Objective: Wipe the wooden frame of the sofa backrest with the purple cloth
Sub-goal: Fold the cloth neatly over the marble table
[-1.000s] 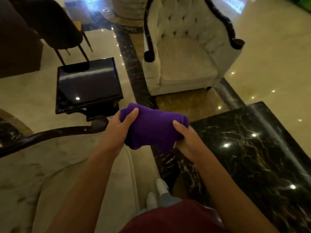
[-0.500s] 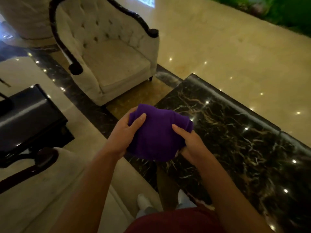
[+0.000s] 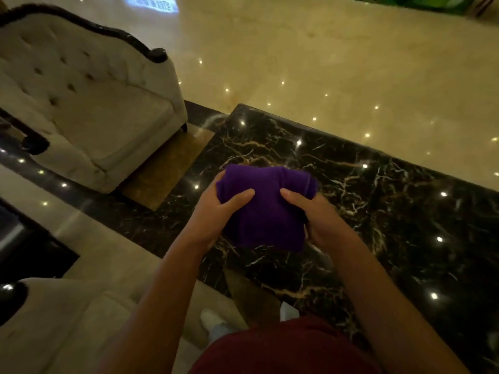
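Note:
A folded purple cloth [image 3: 266,209] hangs in front of me at mid-frame, held between both hands. My left hand [image 3: 216,214] grips its left side with the thumb on top. My right hand [image 3: 316,214] grips its right side the same way. A cream tufted sofa chair [image 3: 89,112] stands at the upper left, and its dark wooden frame [image 3: 113,35] runs along the top of the backrest down to a scrolled arm end. Both hands are well away from that frame.
A dark marble slab with gold veins [image 3: 378,211] lies under and to the right of my hands. A second cream seat with a dark arm end [image 3: 13,300] is at the lower left. A black low table edge [image 3: 16,244] shows at left. Glossy beige floor stretches beyond.
My view has swung to the right, so the sofa chair slid toward the left edge. The cloth stays gripped in both hands, with the thumbs now closer together on it.

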A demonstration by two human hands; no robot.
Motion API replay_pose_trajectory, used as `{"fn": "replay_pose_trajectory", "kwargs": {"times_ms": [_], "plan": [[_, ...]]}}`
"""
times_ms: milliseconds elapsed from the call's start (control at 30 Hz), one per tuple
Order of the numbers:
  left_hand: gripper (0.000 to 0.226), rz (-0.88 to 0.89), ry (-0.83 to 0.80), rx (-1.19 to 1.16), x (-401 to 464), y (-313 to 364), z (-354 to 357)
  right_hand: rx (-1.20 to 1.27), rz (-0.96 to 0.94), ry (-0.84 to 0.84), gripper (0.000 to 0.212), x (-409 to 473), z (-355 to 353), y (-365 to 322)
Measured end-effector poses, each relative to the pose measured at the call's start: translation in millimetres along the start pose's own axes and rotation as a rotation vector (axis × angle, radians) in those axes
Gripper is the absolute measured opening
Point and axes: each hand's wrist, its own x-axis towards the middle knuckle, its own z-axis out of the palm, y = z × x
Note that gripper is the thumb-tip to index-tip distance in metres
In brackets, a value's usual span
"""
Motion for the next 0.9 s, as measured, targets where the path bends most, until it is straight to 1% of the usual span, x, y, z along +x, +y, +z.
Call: {"fn": "replay_pose_trajectory", "kwargs": {"times_ms": [33, 67, 133, 167, 233, 267, 333, 367, 433, 467, 533, 567, 633, 667, 700, 733, 767, 833, 867, 900], "plan": [[0.058, -0.003, -0.027, 0.026, 3, -2, 25, 0.018, -0.011, 0.031, 0.052, -12, -24, -1], [0.055, -0.001, -0.006, 0.033, 4, -5, 24, 0.01, -0.003, 0.041, 0.051, -11, -22, -1], [0.048, 0.008, -0.043, 0.063, 8, -11, 76, 0.075, -0.039, 0.136, 0.046, -38, -68, -1], [0.046, 0.02, -0.002, 0.079, 9, -16, 74, 0.073, -0.03, 0.149, 0.042, -36, -66, 0], [0.04, 0.052, -0.052, 0.149, 10, -23, 122, 0.097, -0.057, 0.257, 0.035, -67, -108, 2], [0.038, 0.048, -0.021, 0.194, 10, -28, 119, 0.066, -0.035, 0.259, 0.03, -68, -105, 2], [0.038, 0.079, -0.118, 0.277, 12, -33, 164, 0.041, -0.043, 0.352, 0.023, -105, -144, 5], [0.038, 0.07, -0.11, 0.313, 16, -37, 161, 0.002, -0.016, 0.335, 0.022, -105, -145, 5], [0.039, 0.064, -0.28, 0.378, 23, -44, 205, -0.021, -0.032, 0.448, 0.023, -141, -179, 15], [0.039, 0.043, -0.286, 0.397, 25, -48, 203, -0.049, -0.026, 0.455, 0.03, -142, -178, 17], [0.039, 0.041, -0.405, 0.404, 28, -57, 252, -0.031, -0.05, 0.572, 0.048, -174, -216, 24], [0.037, 0.045, -0.415, 0.406, 34, -58, 253, -0.031, -0.044, 0.569, 0.046, -173, -219, 23], [0.035, 0.014, -0.489, 0.41, 26, -74, 295, -0.029, -0.003, 0.63, 0.021, -203, -250, 36], [0.037, 0.018, -0.492, 0.411, 27, -74, 294, -0.014, 0.002, 0.643, 0.011, -202, -249, 32], [0.039, 0.011, -0.505, 0.404, 25, -82, 315, -0.011, 0.021, 0.671, 0.008, -213, -270, 35], [0.04, -0.002, -0.51, 0.405, 22, -89, 332, -0.009, 0.022, 0.703, 0.009, -221, -288, 37], [0.04, -0.006, -0.512, 0.406, 21, -90, 332, -0.023, 0.015, 0.701, 0.01, -220, -291, 37], [0.043, -0.04, -0.512, 0.42, 16, -106, 368, -0.018, 0.042, 0.7, 0.007, -233, -332, 46], [0.045, -0.038, -0.509, 0.432, 15, -107, 368, -0.036, 0.028, 0.716, 0.012, -232, -336, 49], [0.047, -0.052, -0.491, 0.444, 12, -119, 392, -0.036, 0.042, 0.72, 0.021, -236, -364, 55]]}}
